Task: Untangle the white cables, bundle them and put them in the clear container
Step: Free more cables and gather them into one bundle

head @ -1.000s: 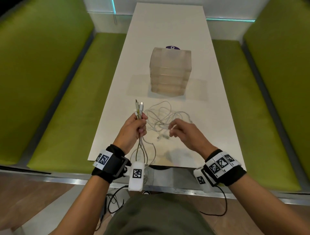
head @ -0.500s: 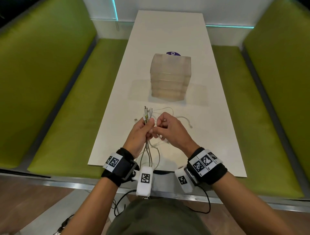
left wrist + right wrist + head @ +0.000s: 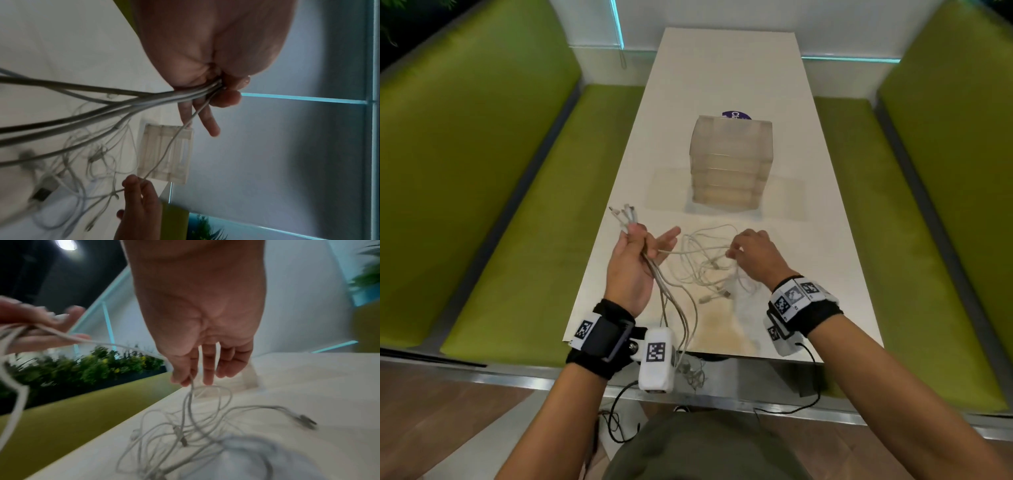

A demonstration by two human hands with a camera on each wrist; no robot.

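My left hand (image 3: 635,250) grips a bunch of white cables (image 3: 657,274) with their plug ends (image 3: 624,214) sticking up above the fist; its index and middle fingers (image 3: 205,116) are stretched out. One cable (image 3: 695,250) runs taut across to my right hand (image 3: 748,255), which pinches it between thumb and fingertip (image 3: 185,379). Under the right hand a loose tangle of white cables (image 3: 714,270) lies on the white table (image 3: 808,205). The clear container (image 3: 731,161) stands upright further back in the middle of the table.
Green benches (image 3: 517,205) run along both sides of the narrow table. A purple round label (image 3: 736,115) lies behind the container. Some held cables (image 3: 685,329) hang over the table's near edge towards my lap.
The hands were together half a second ago. They have drawn apart, the left to the left with the bunch, the right to the right, stretching one cable between them.
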